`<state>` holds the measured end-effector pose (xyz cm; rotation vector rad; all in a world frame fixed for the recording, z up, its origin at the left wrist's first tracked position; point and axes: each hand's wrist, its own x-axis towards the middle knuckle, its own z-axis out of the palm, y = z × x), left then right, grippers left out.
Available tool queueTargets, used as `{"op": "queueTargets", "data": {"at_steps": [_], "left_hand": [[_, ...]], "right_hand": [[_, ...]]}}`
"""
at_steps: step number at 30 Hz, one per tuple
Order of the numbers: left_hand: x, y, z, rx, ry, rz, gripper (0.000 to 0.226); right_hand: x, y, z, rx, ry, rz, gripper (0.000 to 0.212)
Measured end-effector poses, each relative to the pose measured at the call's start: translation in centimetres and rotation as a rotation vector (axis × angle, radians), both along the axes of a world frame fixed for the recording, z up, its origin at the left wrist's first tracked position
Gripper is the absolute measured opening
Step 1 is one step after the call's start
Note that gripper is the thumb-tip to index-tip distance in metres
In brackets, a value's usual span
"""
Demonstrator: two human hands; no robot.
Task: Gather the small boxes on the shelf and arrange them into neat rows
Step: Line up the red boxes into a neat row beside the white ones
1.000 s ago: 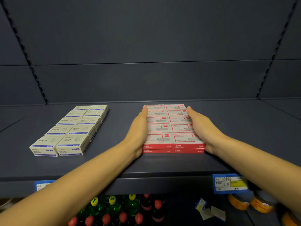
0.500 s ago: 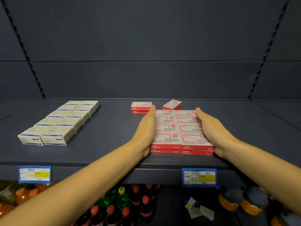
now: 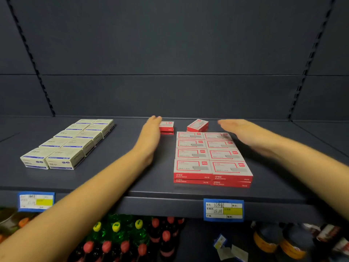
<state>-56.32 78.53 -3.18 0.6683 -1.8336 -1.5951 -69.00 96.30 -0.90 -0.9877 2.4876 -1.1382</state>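
A two-layer block of red-and-white small boxes (image 3: 209, 156) sits in two neat columns near the front of the dark shelf (image 3: 132, 178). Behind it, two loose stacks stand apart: a straight pair of red boxes (image 3: 167, 127) and a skewed red box (image 3: 197, 125). My left hand (image 3: 151, 135) reaches flat toward the back, fingertips beside the straight pair's left side. My right hand (image 3: 239, 131), blurred, hovers with straight fingers over the block's back right corner, just right of the skewed box. Neither hand holds anything.
A tidy double row of cream-and-blue boxes (image 3: 69, 142) fills the shelf's left part. Blue price tags (image 3: 223, 209) hang on the shelf's front edge. Bottles (image 3: 120, 235) and jars (image 3: 273, 241) stand on the level below.
Both hands have left the sides of the red block and moved toward the back of the shelf, to the two loose stacks. The block stays put.
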Motion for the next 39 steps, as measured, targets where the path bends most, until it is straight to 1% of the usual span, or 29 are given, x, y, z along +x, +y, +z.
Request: {"op": "queueTargets", "data": {"at_steps": [2, 5, 7, 9, 11, 15, 21, 29, 32, 35, 37, 39], "left_hand": [[-0.6, -2.4, 0.4, -0.047, -0.056, 0.076, 0.021], [-1.6, -4.9, 0.2, -0.029, -0.114, 0.140, 0.027], [-2.5, -5.5, 0.0, -0.069, -0.164, 0.118, 0.022], [-3.4, -5.6, -0.2, -0.082, -0.196, 0.070, 0.037], [-4.0, -5.6, -0.4, -0.102, -0.213, 0.051, 0.044], [-4.7, -5.5, -0.6, -0.109, -0.233, 0.028, 0.049], [-6.0, -4.5, -1.0, -0.107, -0.211, -0.032, 0.049], [-7.2, -2.5, -0.9, -0.079, -0.214, -0.119, 0.045], [-6.9, -1.8, -0.7, -0.053, -0.215, -0.180, 0.046], [-6.9, -1.6, -0.7, -0.062, -0.219, -0.200, 0.045], [-6.9, -1.6, -0.7, -0.065, -0.223, -0.210, 0.044], [-6.9, -1.6, -0.7, -0.069, -0.234, -0.221, 0.043]], "right_hand": [[-2.0, -1.2, 0.9, 0.115, 0.155, 0.108, 0.037], [-4.6, -3.4, 1.2, 0.248, 0.310, 0.221, 0.042], [-5.7, -5.0, 1.0, 0.371, 0.364, 0.299, 0.051], [-6.1, -6.4, 0.9, 0.447, 0.351, 0.361, 0.059], [-6.4, -7.3, 0.7, 0.465, 0.331, 0.397, 0.060], [-7.1, -8.0, 0.7, 0.429, 0.360, 0.441, 0.047], [-8.2, -6.9, 1.2, 0.485, 0.417, 0.455, 0.043], [-8.9, -5.2, 1.1, 0.471, 0.370, 0.466, 0.039], [-9.0, -4.5, 1.3, 0.440, 0.237, 0.495, 0.038], [-9.1, -3.7, 1.2, 0.322, 0.084, 0.444, 0.031], [-8.7, -3.7, 0.7, 0.260, 0.025, 0.413, 0.032], [-8.2, -4.1, 0.1, 0.239, -0.004, 0.435, 0.027]]}}
